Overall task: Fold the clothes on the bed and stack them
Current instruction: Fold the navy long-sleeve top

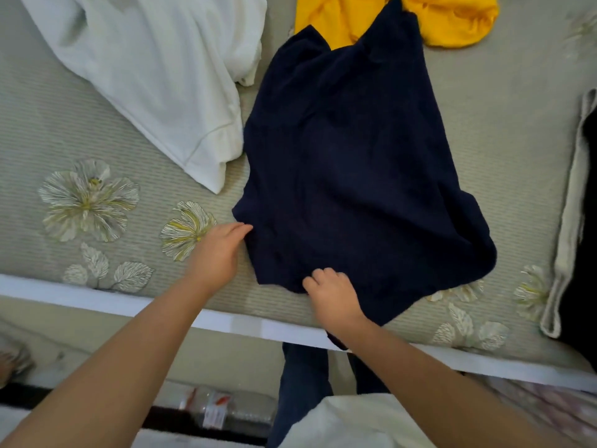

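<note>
A plastic bottle (pixel 223 410) with a red-and-white label lies on its side on the floor below the bed's edge. Next to it, on the right, stand the person's dark blue trouser legs (pixel 302 383). A patterned pinkish cloth (pixel 549 412) shows at the lower right.

bed (pixel 504 130): grey ribbed flower-print cover | white frame edge (pixel 64 287) | soft even light

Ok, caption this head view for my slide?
Both hands at the near edge of a navy shirt spread on the bed.
</note>
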`<state>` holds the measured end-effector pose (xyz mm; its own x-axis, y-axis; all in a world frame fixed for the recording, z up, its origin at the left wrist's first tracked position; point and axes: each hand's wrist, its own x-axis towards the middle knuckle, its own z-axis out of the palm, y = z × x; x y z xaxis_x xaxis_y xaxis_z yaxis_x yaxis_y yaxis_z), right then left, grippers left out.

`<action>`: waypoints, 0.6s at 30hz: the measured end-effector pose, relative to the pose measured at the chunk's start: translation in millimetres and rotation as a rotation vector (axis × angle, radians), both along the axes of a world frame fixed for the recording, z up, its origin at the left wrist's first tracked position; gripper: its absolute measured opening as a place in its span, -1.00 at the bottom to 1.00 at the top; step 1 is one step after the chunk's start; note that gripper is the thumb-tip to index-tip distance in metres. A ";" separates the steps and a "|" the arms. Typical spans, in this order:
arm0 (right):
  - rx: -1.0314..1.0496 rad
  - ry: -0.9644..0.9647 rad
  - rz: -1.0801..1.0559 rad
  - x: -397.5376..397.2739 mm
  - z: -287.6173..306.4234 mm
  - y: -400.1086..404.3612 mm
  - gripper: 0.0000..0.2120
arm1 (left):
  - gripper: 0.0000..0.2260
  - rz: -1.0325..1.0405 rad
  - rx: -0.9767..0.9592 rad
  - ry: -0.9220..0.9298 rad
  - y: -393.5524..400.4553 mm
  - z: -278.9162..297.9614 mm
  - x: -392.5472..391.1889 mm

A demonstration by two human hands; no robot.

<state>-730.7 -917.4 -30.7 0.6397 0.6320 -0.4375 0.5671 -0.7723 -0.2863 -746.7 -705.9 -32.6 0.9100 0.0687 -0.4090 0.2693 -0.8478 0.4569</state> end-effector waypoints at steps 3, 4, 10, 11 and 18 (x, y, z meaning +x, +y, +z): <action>0.160 0.230 -0.349 34.6 -0.8 -29.4 -0.87 | -0.50 -0.027 0.044 -0.031 3.5 0.0 10.6; 0.226 0.266 -0.499 47.2 1.9 -44.6 -0.84 | -0.49 -0.035 0.066 -0.044 1.6 -1.1 16.7; 0.268 0.413 -0.915 91.5 24.7 -144.2 -0.88 | -0.52 -0.115 0.086 -0.136 -33.1 -7.6 71.9; 0.246 0.435 -0.944 92.4 27.4 -153.9 -0.88 | -0.53 -0.119 0.078 -0.156 -41.2 -8.3 81.7; 0.045 0.371 -0.960 96.6 18.7 -163.2 -0.82 | -0.48 -0.190 0.167 -0.151 -77.4 -11.5 147.3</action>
<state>-634.2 -1080.6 -12.0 0.7130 -0.0532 -0.6992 -0.4134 -0.8373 -0.3578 -599.5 -783.3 -44.2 0.9625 -0.0539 -0.2658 0.0381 -0.9435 0.3293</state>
